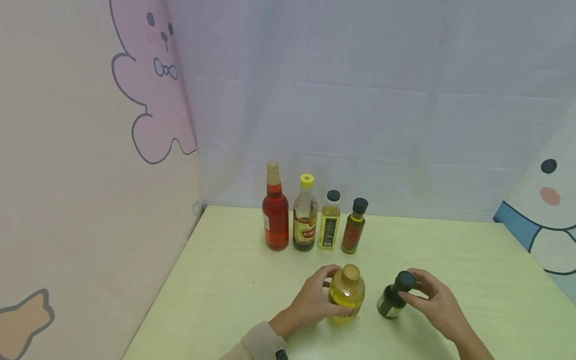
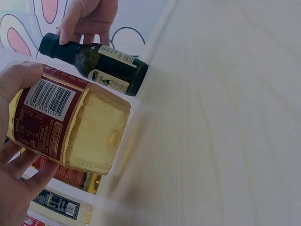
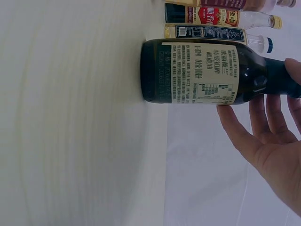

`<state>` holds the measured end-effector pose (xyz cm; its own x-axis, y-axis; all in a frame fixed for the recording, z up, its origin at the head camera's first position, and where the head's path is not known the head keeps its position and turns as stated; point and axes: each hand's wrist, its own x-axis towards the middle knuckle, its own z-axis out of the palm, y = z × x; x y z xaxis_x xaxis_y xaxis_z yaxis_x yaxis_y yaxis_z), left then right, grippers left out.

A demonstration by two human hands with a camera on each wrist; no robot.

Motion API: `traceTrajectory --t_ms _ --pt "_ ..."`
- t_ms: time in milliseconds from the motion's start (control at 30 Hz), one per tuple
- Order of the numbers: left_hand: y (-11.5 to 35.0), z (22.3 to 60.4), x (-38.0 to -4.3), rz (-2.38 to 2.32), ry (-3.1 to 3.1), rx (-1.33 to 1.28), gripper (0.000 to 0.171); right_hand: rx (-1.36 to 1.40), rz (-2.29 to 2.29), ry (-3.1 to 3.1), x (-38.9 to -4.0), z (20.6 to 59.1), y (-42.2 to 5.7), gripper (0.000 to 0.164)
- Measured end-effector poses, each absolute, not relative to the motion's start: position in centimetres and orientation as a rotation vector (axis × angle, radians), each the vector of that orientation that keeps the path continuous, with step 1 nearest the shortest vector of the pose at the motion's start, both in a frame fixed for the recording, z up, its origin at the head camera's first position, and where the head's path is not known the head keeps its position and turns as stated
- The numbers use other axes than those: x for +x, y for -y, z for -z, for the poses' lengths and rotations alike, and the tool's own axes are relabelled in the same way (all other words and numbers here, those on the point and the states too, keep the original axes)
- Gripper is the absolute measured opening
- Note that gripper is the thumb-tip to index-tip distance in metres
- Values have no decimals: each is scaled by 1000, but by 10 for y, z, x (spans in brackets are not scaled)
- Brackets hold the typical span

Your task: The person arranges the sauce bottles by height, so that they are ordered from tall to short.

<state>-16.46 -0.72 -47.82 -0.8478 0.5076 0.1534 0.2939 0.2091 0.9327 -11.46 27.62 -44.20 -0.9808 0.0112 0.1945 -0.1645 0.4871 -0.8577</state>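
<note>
My left hand (image 1: 312,297) holds a squat, wide bottle of yellow oil (image 1: 348,290) with a gold cap, thumb and fingers on opposite sides of its body. In the left wrist view its dark red label carries a barcode. To its right, my right hand (image 1: 434,302) pinches a small dark green glass bottle (image 1: 390,301) around its cap and neck. That bottle leans a little in the head view, and the right wrist view shows its cream label (image 3: 204,73) of small print. Whether either base touches the table cannot be told.
At the back of the pale wooden table (image 1: 216,280) stand a tall bottle of red liquid (image 1: 276,220), a yellow-capped bottle of dark sauce (image 1: 305,220), a slim oil bottle (image 1: 330,225) and a black-capped brown bottle (image 1: 354,230). A white curtain (image 1: 360,115) hangs behind.
</note>
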Motion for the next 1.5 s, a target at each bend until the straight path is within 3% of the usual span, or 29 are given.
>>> traceTrajectory --t_ms 1500 --pt "-54 464 -217 -1790 -2406 696 80 127 -1480 2558 -114 443 -276 42"
